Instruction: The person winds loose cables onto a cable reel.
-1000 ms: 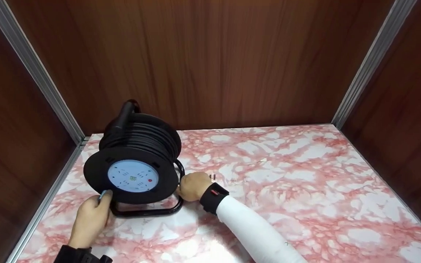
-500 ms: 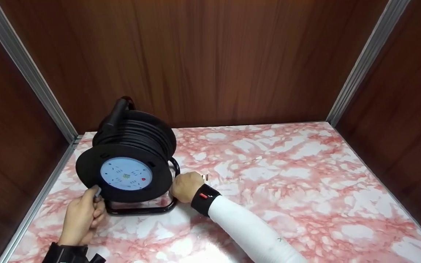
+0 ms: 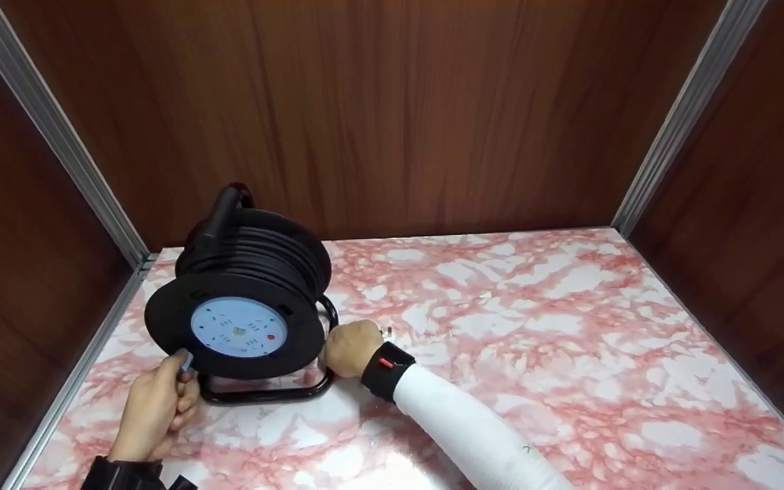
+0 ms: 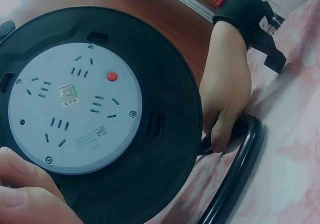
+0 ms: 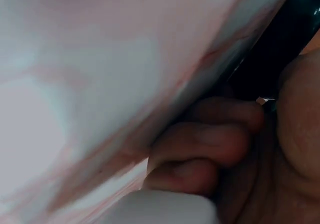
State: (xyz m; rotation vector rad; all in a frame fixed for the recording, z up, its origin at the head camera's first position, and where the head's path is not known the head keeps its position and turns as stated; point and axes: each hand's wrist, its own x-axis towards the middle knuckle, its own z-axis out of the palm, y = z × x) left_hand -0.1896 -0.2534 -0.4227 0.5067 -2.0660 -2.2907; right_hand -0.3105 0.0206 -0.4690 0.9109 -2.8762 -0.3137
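Note:
A black cable reel (image 3: pixel 234 367) with a pale blue socket face (image 3: pixel 239 327) stands at the left of the table in the head view. Dark cable (image 3: pixel 266 255) is wound round its drum. My left hand (image 3: pixel 150 408) pinches a small grey-blue knob (image 3: pixel 186 362) at the lower left of the front disc. On the reel's right side, my right hand (image 3: pixel 352 348) grips the black tubular stand (image 4: pixel 245 149), its fingers curled under in the right wrist view. Small metal prongs (image 3: pixel 386 332) show just beyond that hand; whatever carries them is mostly hidden.
The reel's carrying handle (image 3: pixel 222 211) rises at the top, near the brown back panel (image 3: pixel 399 116). Wood panels with grey metal edge strips (image 3: pixel 79 143) bound the pink-and-white marbled table (image 3: pixel 555 340). A pale object (image 5: pixel 160 208) at the right wrist view's bottom is unclear.
My left hand has turned slightly, showing more of its curled fingers, while it keeps the knob. The reel and right hand stay in place; the head view shifts a little.

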